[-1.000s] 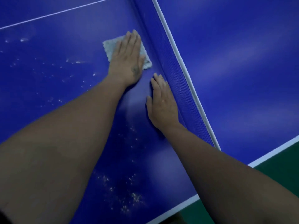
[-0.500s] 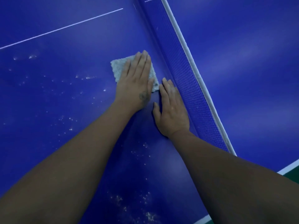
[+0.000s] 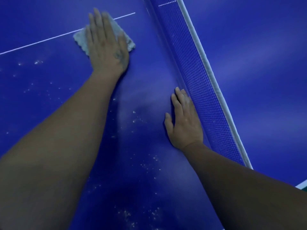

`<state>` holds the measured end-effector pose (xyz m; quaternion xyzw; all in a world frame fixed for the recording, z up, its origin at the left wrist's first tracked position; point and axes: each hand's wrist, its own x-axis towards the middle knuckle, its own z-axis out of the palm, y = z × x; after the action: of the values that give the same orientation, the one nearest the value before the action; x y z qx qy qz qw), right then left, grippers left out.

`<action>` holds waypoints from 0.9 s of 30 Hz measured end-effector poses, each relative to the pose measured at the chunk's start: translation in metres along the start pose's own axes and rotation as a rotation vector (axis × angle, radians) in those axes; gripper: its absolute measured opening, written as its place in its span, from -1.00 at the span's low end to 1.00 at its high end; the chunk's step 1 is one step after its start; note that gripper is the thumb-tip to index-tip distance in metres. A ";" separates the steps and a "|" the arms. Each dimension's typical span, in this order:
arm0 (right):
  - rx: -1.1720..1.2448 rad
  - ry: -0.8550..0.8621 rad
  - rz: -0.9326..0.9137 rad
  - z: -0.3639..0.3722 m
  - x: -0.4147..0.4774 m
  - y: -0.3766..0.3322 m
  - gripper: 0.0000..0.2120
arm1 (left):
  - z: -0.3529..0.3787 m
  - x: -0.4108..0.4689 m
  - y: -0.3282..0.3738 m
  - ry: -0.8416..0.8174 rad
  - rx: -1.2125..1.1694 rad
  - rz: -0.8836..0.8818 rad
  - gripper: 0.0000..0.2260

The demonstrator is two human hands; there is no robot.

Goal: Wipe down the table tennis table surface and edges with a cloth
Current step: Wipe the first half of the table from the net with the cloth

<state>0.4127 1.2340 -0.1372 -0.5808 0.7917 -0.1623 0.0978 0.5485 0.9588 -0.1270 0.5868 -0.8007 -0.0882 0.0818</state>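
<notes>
A blue table tennis table [image 3: 41,100] fills the view. My left hand [image 3: 106,45] lies flat with straight fingers on a small grey cloth [image 3: 79,39], pressing it onto the surface over the white centre line [image 3: 33,43]. My right hand [image 3: 184,120] rests flat on the table beside the foot of the blue net [image 3: 199,77], fingers straight and holding nothing. Pale dust specks [image 3: 149,163] are scattered between and below my arms.
The net's white top band [image 3: 211,75] runs diagonally from top centre to lower right, with the far half of the table [image 3: 265,63] beyond it. The table's white side edge [image 3: 301,185] and green floor show at the lower right corner.
My left hand has slid the cloth away from the net and farther up the table onto the white centre line. My right hand stays flat beside the net.
</notes>
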 end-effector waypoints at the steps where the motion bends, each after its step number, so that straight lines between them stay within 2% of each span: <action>1: 0.001 0.000 0.000 0.000 0.000 0.000 -0.42 | 0.000 -0.020 -0.001 0.004 0.007 0.008 -0.38; 7: -0.013 0.029 -0.012 0.002 0.001 -0.001 -0.44 | 0.002 -0.214 0.028 -0.094 -0.020 0.192 -0.42; 9: -0.019 0.030 -0.012 0.002 0.001 -0.002 -0.44 | 0.003 -0.246 0.032 -0.138 -0.038 0.256 -0.40; 12: -0.018 0.042 -0.017 0.002 0.001 -0.003 -0.44 | 0.004 -0.209 0.027 -0.117 -0.043 0.285 -0.41; 16: -0.004 0.047 -0.036 0.004 0.000 -0.001 -0.45 | 0.002 -0.126 0.009 -0.073 -0.034 0.113 -0.44; 18: -0.012 0.050 -0.042 0.005 0.000 0.001 -0.45 | 0.004 -0.125 0.011 -0.081 0.002 0.108 -0.44; 23: 0.002 0.060 -0.051 0.005 0.001 0.001 -0.46 | 0.009 -0.188 0.034 -0.181 0.031 0.332 -0.43; 25: -0.003 0.058 -0.054 0.006 0.001 0.002 -0.46 | 0.008 -0.159 0.028 -0.197 0.041 0.394 -0.43; 27: -0.008 0.054 -0.055 0.006 0.001 0.003 -0.47 | 0.007 -0.107 0.015 -0.193 0.091 0.365 -0.41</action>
<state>0.4119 1.2326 -0.1434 -0.5983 0.7782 -0.1775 0.0698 0.5653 1.0657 -0.1334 0.4241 -0.9010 -0.0912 -0.0073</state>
